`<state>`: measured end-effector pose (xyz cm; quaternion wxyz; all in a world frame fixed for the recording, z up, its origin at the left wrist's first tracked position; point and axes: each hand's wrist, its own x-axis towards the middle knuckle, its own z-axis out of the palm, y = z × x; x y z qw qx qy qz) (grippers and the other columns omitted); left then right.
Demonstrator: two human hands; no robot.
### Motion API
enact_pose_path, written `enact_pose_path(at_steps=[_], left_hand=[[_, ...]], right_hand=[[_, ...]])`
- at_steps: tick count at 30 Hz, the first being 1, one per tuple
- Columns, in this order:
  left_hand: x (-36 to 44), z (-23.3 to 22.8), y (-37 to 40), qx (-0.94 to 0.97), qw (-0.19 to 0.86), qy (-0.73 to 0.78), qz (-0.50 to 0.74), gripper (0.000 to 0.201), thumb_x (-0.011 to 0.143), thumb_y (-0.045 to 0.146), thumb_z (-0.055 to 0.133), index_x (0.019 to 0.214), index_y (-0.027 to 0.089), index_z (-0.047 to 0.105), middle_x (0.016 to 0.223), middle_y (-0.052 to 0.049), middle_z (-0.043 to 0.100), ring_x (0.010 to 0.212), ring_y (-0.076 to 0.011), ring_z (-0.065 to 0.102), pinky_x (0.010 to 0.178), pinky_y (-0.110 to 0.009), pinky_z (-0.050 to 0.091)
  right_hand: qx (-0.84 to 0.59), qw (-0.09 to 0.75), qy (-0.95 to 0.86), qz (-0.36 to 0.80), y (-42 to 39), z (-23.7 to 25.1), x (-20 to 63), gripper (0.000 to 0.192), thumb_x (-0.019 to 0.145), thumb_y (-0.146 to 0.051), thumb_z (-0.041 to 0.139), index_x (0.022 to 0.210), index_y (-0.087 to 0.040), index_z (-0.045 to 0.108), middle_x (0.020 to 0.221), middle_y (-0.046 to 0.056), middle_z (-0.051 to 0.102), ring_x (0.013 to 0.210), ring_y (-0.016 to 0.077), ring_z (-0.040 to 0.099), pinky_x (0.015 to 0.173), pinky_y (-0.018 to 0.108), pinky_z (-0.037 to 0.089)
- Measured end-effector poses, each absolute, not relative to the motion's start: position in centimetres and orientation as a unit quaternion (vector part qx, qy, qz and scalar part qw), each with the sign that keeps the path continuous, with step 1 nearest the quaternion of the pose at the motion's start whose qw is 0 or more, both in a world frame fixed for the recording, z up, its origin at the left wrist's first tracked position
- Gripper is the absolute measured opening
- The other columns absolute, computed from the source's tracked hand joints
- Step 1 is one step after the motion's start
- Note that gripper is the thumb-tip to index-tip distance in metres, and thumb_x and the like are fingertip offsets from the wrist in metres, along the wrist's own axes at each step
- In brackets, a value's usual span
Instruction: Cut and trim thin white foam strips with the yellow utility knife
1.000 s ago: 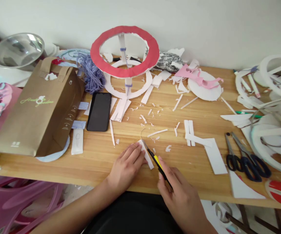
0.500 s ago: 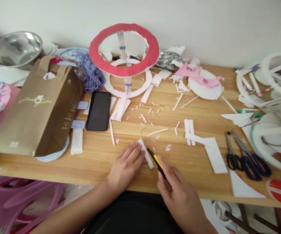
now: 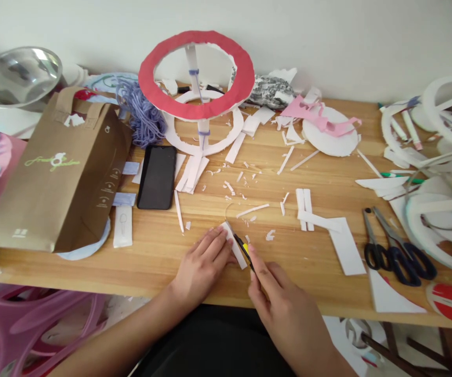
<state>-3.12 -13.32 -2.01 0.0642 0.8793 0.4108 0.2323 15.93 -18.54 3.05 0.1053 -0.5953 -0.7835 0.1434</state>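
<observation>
My left hand [image 3: 204,262] presses a narrow white strip [image 3: 238,255], apparently foam board, against the wooden table, its fingers together along the strip's left side. My right hand [image 3: 283,298] is closed round a yellow and black utility knife [image 3: 243,248]. The knife's blade lies along the strip's right edge, its tip close to the far end, near my left fingertips. Small white shavings and thin offcuts [image 3: 252,210] are scattered just beyond the strip.
A stand with a red ring [image 3: 196,111] rises at the back. Left of it are blue yarn [image 3: 143,118], a phone [image 3: 156,178] and a brown paper bag [image 3: 53,173]. Two pairs of scissors [image 3: 402,251], white board pieces [image 3: 347,246] and white rings [image 3: 391,125] lie to the right.
My right hand and the knife have shifted slightly forward and left along the strip. My left hand keeps its hold; the whole view has moved a little.
</observation>
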Motion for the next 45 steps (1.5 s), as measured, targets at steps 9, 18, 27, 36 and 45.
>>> enact_pose_path(at_steps=[9, 18, 27, 36, 45], left_hand=[[-2.7, -1.6, -13.5, 0.88, 0.054, 0.42, 0.216, 0.026, 0.093, 0.024, 0.057, 0.114, 0.008, 0.065, 0.12, -0.016, 0.069, 0.122, -0.0287, 0.061, 0.104, -0.042, 0.053], [-2.7, -1.6, -13.5, 0.887, 0.035, 0.413, 0.203, 0.027, 0.093, 0.023, 0.059, 0.113, 0.007, 0.065, 0.12, -0.018, 0.069, 0.121, -0.0302, 0.061, 0.103, -0.043, 0.053], [-2.6, -1.6, -13.6, 0.887, 0.035, 0.416, 0.197, 0.026, 0.092, 0.023, 0.06, 0.113, 0.008, 0.065, 0.12, -0.017, 0.069, 0.121, -0.0301, 0.061, 0.104, -0.042, 0.052], [-3.1, -2.1, -13.3, 0.895, 0.027, 0.393, 0.208, 0.026, 0.093, 0.024, 0.059, 0.113, 0.009, 0.065, 0.122, -0.017, 0.068, 0.122, -0.0289, 0.06, 0.103, -0.042, 0.053], [-2.7, -1.6, -12.9, 0.902, 0.011, 0.385, 0.192, 0.018, 0.091, 0.017, 0.059, 0.106, 0.009, 0.067, 0.116, -0.015, 0.07, 0.118, -0.0285, 0.063, 0.104, -0.041, 0.052]], right_hand=[[-0.586, 0.085, -0.798, 0.109, -18.8, 2.7, 16.0, 0.048, 0.103, -0.029, 0.033, 0.15, -0.018, 0.036, 0.087, 0.006, 0.068, 0.058, 0.0157, 0.063, 0.048, 0.027, 0.043], [-0.582, 0.052, -0.807, 0.083, -19.4, 2.7, 16.3, 0.046, 0.104, -0.03, 0.03, 0.147, -0.017, 0.04, 0.092, 0.007, 0.069, 0.059, 0.015, 0.063, 0.049, 0.028, 0.042], [-0.573, 0.022, -0.817, 0.062, -19.1, 3.4, 16.3, 0.045, 0.103, -0.025, 0.03, 0.145, -0.015, 0.042, 0.083, 0.004, 0.066, 0.049, 0.0145, 0.06, 0.044, 0.03, 0.038], [-0.568, -0.045, -0.821, 0.045, -18.5, 4.6, 15.5, 0.055, 0.087, -0.016, 0.056, 0.142, -0.014, 0.049, 0.081, 0.003, 0.065, 0.043, 0.0136, 0.057, 0.04, 0.029, 0.037], [-0.58, -0.049, -0.812, 0.05, -18.7, 4.2, 15.8, 0.059, 0.086, -0.019, 0.062, 0.143, -0.019, 0.048, 0.085, 0.003, 0.068, 0.046, 0.0125, 0.059, 0.041, 0.027, 0.037]])
